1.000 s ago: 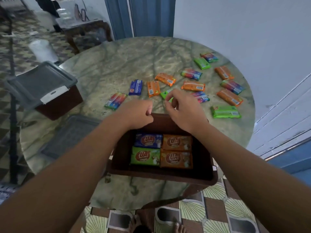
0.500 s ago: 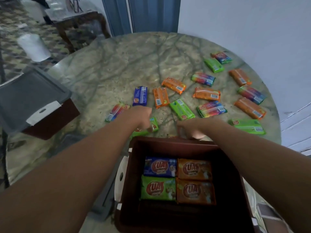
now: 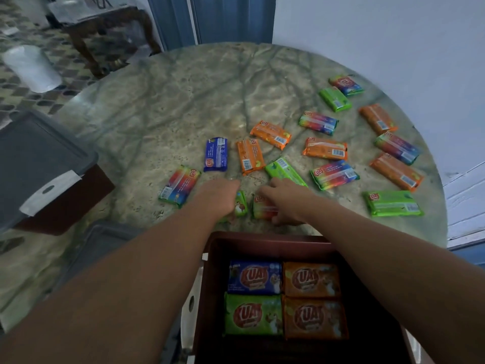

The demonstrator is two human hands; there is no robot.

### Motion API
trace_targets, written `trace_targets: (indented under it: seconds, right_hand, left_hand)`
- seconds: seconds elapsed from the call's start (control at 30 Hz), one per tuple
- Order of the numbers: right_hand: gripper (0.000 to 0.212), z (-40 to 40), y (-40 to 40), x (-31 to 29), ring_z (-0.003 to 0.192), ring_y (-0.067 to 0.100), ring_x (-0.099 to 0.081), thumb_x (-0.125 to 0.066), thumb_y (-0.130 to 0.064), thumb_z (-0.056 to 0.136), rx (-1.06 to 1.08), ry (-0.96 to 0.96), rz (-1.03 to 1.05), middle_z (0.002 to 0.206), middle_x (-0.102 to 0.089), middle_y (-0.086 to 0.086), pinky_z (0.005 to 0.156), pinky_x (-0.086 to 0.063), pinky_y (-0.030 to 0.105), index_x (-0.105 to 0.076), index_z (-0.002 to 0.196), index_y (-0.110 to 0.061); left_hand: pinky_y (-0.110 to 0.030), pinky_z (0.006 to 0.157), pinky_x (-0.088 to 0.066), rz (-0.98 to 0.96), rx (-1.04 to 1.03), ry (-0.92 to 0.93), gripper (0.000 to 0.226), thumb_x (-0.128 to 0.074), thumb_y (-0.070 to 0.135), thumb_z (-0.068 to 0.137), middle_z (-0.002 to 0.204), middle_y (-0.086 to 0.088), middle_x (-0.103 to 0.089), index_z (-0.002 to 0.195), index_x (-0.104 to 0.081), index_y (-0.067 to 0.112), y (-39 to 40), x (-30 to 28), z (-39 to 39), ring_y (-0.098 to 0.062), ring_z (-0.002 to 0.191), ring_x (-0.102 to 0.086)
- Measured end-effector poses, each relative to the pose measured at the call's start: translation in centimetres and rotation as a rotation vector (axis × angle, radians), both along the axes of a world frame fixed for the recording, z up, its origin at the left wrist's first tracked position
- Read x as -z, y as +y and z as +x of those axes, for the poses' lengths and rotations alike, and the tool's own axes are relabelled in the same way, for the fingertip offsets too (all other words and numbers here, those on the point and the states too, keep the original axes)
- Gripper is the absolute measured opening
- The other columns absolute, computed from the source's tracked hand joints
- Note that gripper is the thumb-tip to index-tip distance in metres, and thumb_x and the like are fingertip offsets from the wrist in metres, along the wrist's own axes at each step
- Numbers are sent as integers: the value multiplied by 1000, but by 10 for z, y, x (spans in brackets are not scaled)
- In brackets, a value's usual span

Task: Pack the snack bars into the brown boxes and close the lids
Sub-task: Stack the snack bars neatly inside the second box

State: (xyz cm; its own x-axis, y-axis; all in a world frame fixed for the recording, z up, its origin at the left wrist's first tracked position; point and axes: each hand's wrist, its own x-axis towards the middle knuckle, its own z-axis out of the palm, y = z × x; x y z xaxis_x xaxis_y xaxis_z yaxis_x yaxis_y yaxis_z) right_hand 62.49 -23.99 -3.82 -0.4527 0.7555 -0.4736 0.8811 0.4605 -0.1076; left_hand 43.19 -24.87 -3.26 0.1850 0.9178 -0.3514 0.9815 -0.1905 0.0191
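1. The open brown box (image 3: 301, 243) sits at the near edge of the round marble table (image 3: 183, 95), directly below you. Four snack bars lie flat inside, two by two: blue (image 3: 254, 277) and orange (image 3: 311, 279) in the far row, green (image 3: 253, 315) and orange (image 3: 315, 318) in the near row.
2. Your left hand (image 3: 219, 197) reaches just past the box's far wall, fingers curled round a green bar (image 3: 241, 203); only the bar's end shows.
3. Your right hand (image 3: 284, 199) lies beside it, close but not touching, fingers over a red-and-green bar (image 3: 262, 207) on the table. Whether it grips or only rests on the bar, you cannot tell.
4. Loose bars are scattered on the table beyond your hands: a rainbow bar (image 3: 179, 185) to the left, a blue bar (image 3: 215, 154), an orange bar (image 3: 250, 156), a green bar (image 3: 284, 171) touching your right hand's far side, and more orange, green and rainbow bars spread to the right.
5. A second brown box with a grey lid (image 3: 39, 164) on it sits at the table's left edge. A separate grey lid (image 3: 105, 240) lies flat left of the open box, partly under your left arm.
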Motion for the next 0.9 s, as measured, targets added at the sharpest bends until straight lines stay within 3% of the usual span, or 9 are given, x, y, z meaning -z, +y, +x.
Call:
trace_targets:
  seconds: [0.1,0.23,0.4,0.47,0.53,0.63,0.77,0.9]
  right_hand:
    - [90,-1,1,3,137,30,-38,-85,-46,78,54,-6,-20,147,-38,5,106,-46,51,-36,153,-28]
    - [86,-2,2,3,135,31,-42,-85,-45,79,66,-24,-17,146,-42,9,108,-45,49,-41,148,-19]
    - [91,-5,-7,-2,126,33,-51,-85,-51,75,109,-21,24,143,-41,10,94,-52,46,-37,146,-21]
    - [97,-7,-13,-10,117,34,-57,-85,-52,73,160,43,76,141,-38,10,84,-55,44,-30,148,-22]
    - [96,-8,-18,-19,112,33,-58,-83,-53,73,169,102,157,136,-40,11,80,-55,43,-29,147,-23]
    - [91,-7,-22,-32,104,31,-60,-78,-57,75,166,151,218,123,-52,7,79,-56,43,-29,145,-25]
    - [80,-4,-37,-56,82,26,-62,-64,-59,77,204,253,300,97,-57,0,72,-58,43,-30,140,-24]
    - [64,4,-63,-79,80,28,-61,-65,-55,78,249,407,421,97,-53,-1,67,-54,40,-37,123,-21]
  left_hand:
    - [-33,70,-40,-27,-1,-21,38,-77,15,85,93,-2,-56,115,-54,16,1,0,-2,-19,84,-51]
    - [-31,72,-43,-38,-8,-43,46,-81,15,82,91,1,-54,120,-55,14,2,3,-1,-18,85,-53]
    - [-39,90,-51,-119,-60,-126,85,-90,33,74,127,-10,-58,140,-41,14,6,10,-9,-30,113,-59]
    - [-39,86,-54,-90,-110,-175,77,-89,35,75,116,-7,-57,132,-42,14,6,7,-12,-26,103,-58]
    - [-36,74,-53,-49,-161,-216,73,-88,41,76,105,-6,-52,124,-40,15,1,-1,-13,-23,91,-57]
    - [-34,60,-44,-35,-216,-302,80,-82,53,75,102,-9,-55,127,-33,17,-4,-16,-14,-24,84,-61]
    - [-38,62,-51,16,-262,-411,82,-80,43,76,90,-4,-61,132,-29,12,-17,-48,-11,-22,81,-64]
    - [-42,67,-54,140,-297,-445,76,-79,44,75,90,-4,-64,127,-31,17,-41,-84,-4,-23,78,-65]
